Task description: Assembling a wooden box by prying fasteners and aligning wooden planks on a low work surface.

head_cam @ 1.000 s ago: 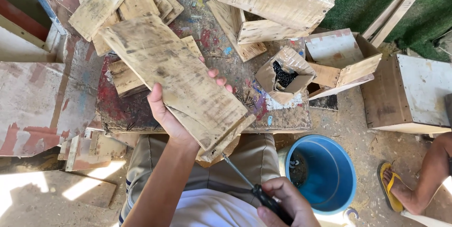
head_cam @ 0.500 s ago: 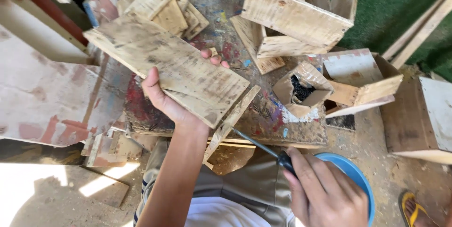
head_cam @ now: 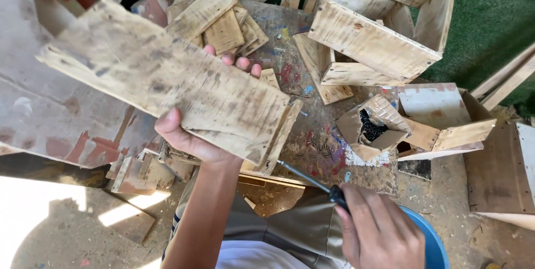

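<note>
Partly hidden tool [head_cam: 312,178], right hand [head_cam: 379,233], maybe hammer

I see board [head_cam: 167,85] over worktop [head_cam: 312,135] left | open crate [head_cam: 379,29] behind right | nail carton [head_cam: 370,127] right of board | bucket [head_cam: 434,249] below, near me

Place: rough woodworking workshop
Bench: paint-splattered worktable [head_cam: 312,129], heaped with weathered pallet-wood offcuts [head_cam: 214,15]
Products: open slatted wooden crates [head_cam: 379,29]
Supplies: torn cardboard box of dark nails [head_cam: 370,127]
Floor: dusty ground, green matting [head_cam: 490,12]
</note>
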